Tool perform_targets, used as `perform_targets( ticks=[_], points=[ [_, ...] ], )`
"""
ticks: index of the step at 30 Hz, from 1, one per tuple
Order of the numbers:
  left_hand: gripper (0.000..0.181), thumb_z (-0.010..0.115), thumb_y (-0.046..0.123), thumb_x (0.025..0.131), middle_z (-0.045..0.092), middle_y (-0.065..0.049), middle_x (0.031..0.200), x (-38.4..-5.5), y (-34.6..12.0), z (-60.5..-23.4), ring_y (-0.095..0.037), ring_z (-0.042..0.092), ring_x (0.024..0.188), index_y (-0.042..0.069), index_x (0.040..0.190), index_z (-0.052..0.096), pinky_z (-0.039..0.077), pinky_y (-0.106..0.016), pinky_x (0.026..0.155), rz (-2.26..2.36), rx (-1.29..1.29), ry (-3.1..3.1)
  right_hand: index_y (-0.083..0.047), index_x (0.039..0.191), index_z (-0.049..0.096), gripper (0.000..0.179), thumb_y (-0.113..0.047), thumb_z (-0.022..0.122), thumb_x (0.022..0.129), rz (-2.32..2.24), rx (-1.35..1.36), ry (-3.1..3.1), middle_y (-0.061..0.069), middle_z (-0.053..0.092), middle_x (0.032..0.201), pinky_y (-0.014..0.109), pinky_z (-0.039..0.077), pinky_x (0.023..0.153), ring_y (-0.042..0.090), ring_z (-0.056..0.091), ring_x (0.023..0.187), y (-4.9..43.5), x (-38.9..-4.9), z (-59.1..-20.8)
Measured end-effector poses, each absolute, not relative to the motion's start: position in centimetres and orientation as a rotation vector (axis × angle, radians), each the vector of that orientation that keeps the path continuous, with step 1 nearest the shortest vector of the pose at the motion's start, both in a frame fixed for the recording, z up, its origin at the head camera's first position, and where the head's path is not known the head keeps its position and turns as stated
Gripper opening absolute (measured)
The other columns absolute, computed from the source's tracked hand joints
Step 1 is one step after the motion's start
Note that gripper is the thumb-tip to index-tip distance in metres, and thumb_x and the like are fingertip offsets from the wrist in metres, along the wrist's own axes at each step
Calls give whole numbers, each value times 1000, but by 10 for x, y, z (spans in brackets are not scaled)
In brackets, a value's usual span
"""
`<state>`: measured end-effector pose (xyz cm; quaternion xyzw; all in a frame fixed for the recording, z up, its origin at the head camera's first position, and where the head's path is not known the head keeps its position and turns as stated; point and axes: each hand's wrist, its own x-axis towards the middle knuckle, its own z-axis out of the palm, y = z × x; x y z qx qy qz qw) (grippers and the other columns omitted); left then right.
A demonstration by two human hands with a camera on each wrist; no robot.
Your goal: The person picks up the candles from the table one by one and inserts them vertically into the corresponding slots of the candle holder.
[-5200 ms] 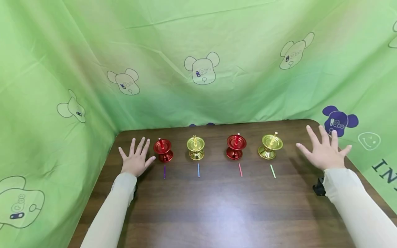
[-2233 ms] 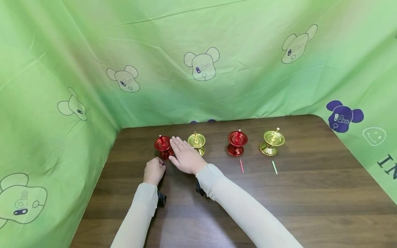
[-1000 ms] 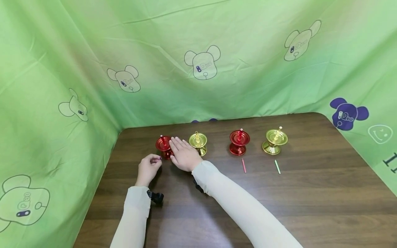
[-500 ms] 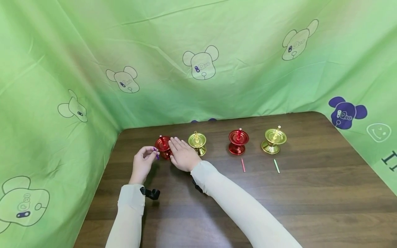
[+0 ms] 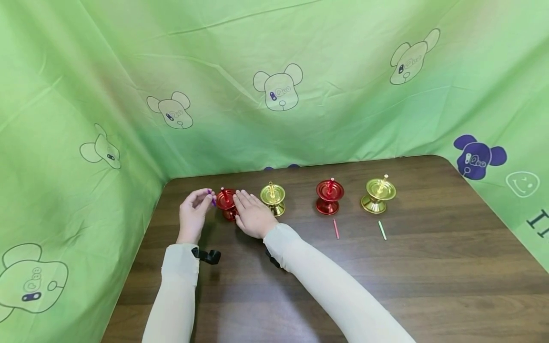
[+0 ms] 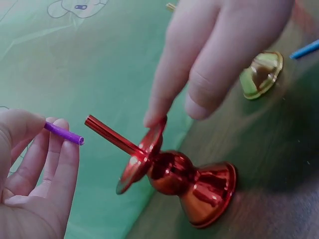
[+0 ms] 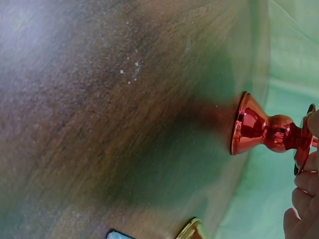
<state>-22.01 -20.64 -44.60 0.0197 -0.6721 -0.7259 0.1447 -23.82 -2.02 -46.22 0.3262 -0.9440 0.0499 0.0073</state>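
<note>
My left hand (image 5: pixel 193 214) pinches a small purple candle (image 6: pixel 65 133) between thumb and fingers. In the left wrist view, the candle's end points towards the upright tube of the red candle holder (image 6: pixel 172 172), with a gap between them. My right hand (image 5: pixel 256 214) lies beside that holder, its fingers extended, fingertips touching the dish's rim. The right wrist view shows the red base (image 7: pixel 246 124) standing on the table. A gold candle holder (image 5: pixel 273 194) is partly behind the right hand. The blue candle (image 6: pixel 305 50) is hidden in the head view but shows in the left wrist view.
Farther right stand another red candle holder (image 5: pixel 329 193) and another gold one (image 5: pixel 379 190). A pink candle (image 5: pixel 336 228) and a pale green candle (image 5: pixel 382 230) lie in front of them. A green cloth (image 5: pixel 326 124) hangs behind the wooden table (image 5: pixel 364 281).
From lying flat on the table, both hands came to the leftmost red holder. The left hand took the purple candle, then raised it and turned it beside the dish. The right hand stays at the rim.
</note>
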Motion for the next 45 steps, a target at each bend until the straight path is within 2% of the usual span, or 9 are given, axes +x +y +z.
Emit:
perform_targets(
  ticks=[2,8,13,20,27,34,40,42,45],
  points=[
    [26,63,-1,98,74,1,100,-223,-205,-443,-14,71,96,-14,120,61,57,-26,89,-2122,41,-1917,-4,160,28,61,-33,41,108,158,1016,-2950,12,22,167,35,14,125,25,17,155,-20,-239,-463],
    [27,65,0,98,74,-2,103,-230,-200,-436,-11,71,95,-15,120,61,56,-25,90,-2140,2,-1893,-5,160,26,61,-34,40,108,156,1011,-2952,11,21,167,35,13,125,24,15,155,-20,-240,-466],
    [27,65,1,98,73,-1,102,-235,-197,-433,-13,71,98,-14,120,62,56,-26,91,-2132,-29,-1882,-4,160,28,62,-35,40,108,164,1013,-2924,12,23,167,35,14,125,25,17,155,-20,-240,-470],
    [29,64,1,98,71,-9,108,-243,-193,-429,-12,70,98,-15,122,60,55,-25,91,-2135,-51,-1869,-4,160,27,62,-35,41,108,142,1015,-2940,12,22,167,35,14,125,25,16,155,-20,-241,-468],
    [28,63,-2,97,72,0,100,-250,-189,-429,-10,70,95,-17,121,61,56,-25,90,-2099,-72,-1831,-3,159,28,62,-33,42,107,137,1013,-2927,13,23,166,37,17,124,27,19,154,-22,-240,-466],
    [26,64,-2,97,72,1,101,-252,-187,-431,-7,70,94,-16,119,63,56,-23,90,-2033,-73,-1883,-2,158,31,61,-33,43,107,147,1007,-2916,14,26,166,37,20,124,27,20,154,-22,-236,-465],
    [26,62,-1,98,71,6,99,-252,-188,-431,-8,69,95,-16,120,63,55,-24,91,-2007,-103,-1912,-2,159,29,63,-39,39,108,142,990,-2921,13,25,166,37,19,124,26,20,154,-22,-234,-466],
    [27,62,-2,98,71,4,100,-247,-186,-426,-8,69,95,-17,120,63,55,-24,91,-2008,-107,-1919,-3,160,28,66,-43,37,109,156,988,-2937,13,23,166,36,18,124,26,18,154,-22,-235,-467],
    [26,61,-4,98,70,-8,105,-240,-183,-417,-8,69,95,-18,120,62,55,-24,92,-2010,-108,-1923,-3,160,25,70,-49,34,108,164,988,-2951,13,22,167,36,15,125,25,17,155,-22,-236,-468]
  ],
)
